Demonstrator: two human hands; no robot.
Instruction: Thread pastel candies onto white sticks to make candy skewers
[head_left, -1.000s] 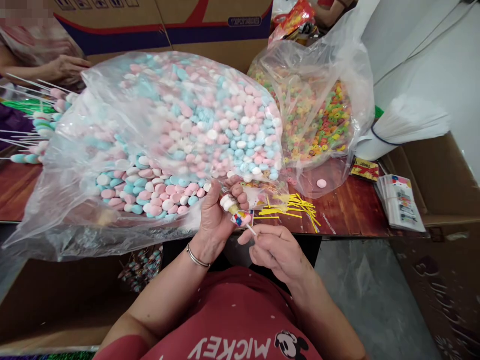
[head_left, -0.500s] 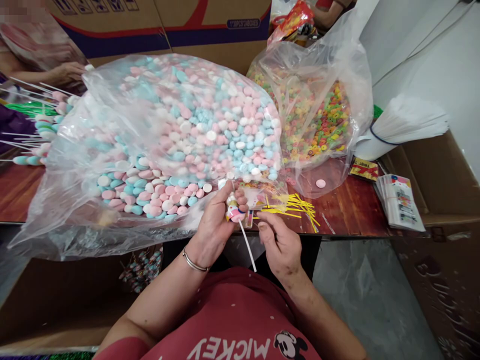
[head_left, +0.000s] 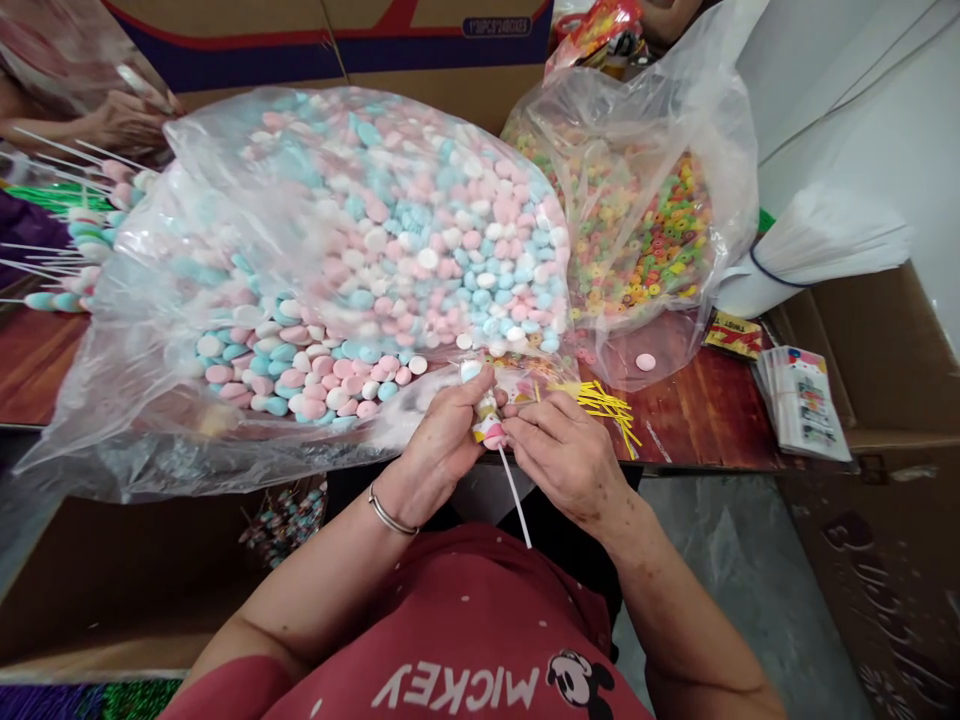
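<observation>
My left hand [head_left: 444,425] is closed round a wrapped candy stick [head_left: 491,432], whose white stick points down toward my shirt. Against the wrapper's right side, the fingers of my right hand [head_left: 559,445] are pinched together; they touch the candy near the stick's top. Just behind my hands lies a large clear bag of pink, blue and white candies [head_left: 375,270]. Yellow twist ties [head_left: 611,412] are scattered on the table to the right of my hands.
Behind right is a bag of ring-shaped candies [head_left: 645,240]. A stack of printed bags [head_left: 806,405] sits near the red table's [head_left: 697,420] right edge. White sticks fill a cup [head_left: 765,275]. Another person's hand [head_left: 124,125] is at upper left. An open carton [head_left: 135,590] stands below left.
My right hand has moved up and left onto the wrapped candy. The candy and my left hand have shifted slightly right in view. The other person's hand at upper left has changed pose.
</observation>
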